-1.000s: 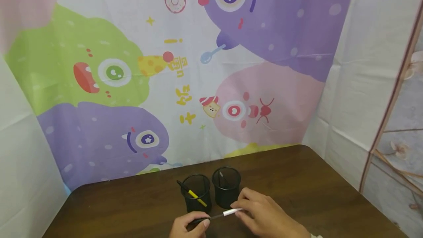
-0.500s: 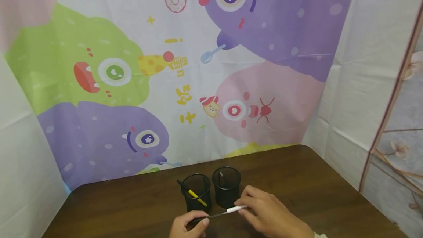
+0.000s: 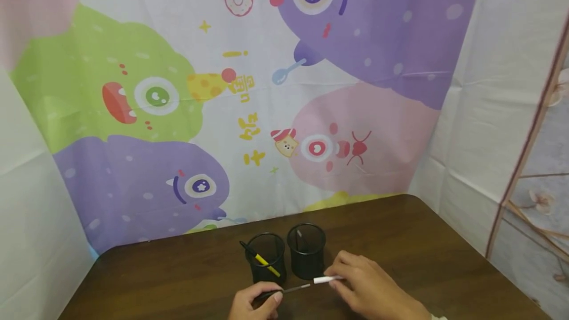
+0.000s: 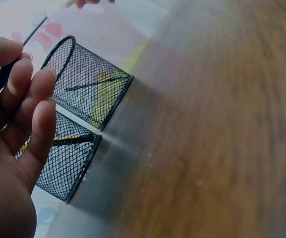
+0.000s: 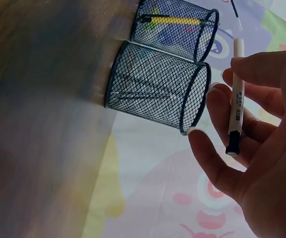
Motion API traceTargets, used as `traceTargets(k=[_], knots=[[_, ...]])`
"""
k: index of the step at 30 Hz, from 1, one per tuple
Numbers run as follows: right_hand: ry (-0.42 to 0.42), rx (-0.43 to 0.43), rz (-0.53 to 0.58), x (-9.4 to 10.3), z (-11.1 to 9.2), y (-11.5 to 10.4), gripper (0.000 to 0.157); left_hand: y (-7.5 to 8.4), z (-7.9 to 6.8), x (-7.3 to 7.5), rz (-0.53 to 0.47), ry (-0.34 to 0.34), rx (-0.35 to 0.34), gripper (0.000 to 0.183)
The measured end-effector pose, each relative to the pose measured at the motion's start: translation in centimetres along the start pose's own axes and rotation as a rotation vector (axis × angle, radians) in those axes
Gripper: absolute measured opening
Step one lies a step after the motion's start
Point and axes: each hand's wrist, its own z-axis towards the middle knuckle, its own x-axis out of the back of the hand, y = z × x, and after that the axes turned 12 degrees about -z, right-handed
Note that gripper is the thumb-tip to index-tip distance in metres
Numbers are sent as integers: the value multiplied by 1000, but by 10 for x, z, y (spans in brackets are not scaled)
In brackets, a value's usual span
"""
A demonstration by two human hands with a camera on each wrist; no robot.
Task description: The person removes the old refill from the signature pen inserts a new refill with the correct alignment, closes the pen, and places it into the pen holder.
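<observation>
My left hand (image 3: 254,302) pinches a slim black-handled tool (image 4: 3,74) with a thin dark rod (image 3: 294,289) ending in a pale tip. My right hand (image 3: 371,288) pinches a slender white tube (image 5: 237,101) with a black end and small dark print, between thumb and fingers. In the head view the tube's near end lies just right of the rod's tip, with a small gap between them. Behind the hands stand two black mesh pen holders, the left one (image 3: 262,278) with a yellow and black pen (image 3: 263,261), the right one (image 3: 306,264) with a thin dark stick (image 3: 302,239).
The brown wooden table (image 3: 178,275) has rounded back corners. A cloth backdrop (image 3: 258,186) printed with cartoon monsters hangs along its back edge, and pale cloth sides (image 3: 471,127) flank it. Both pen holders stand side by side between the hands and the backdrop.
My right hand has shifted right and drawn the white tube off the rod's tip, opening a gap between them. My left hand has stayed nearly in place.
</observation>
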Motion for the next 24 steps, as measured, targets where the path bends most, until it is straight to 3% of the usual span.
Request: traceTargets(k=[10,24], knots=[[18,10,-117,-1,-6,8,14,-1,1,-1,3,5,0,19],[-217,-102,-51,-4,-17,29,9,1,1,0,-4,-6,11,21]])
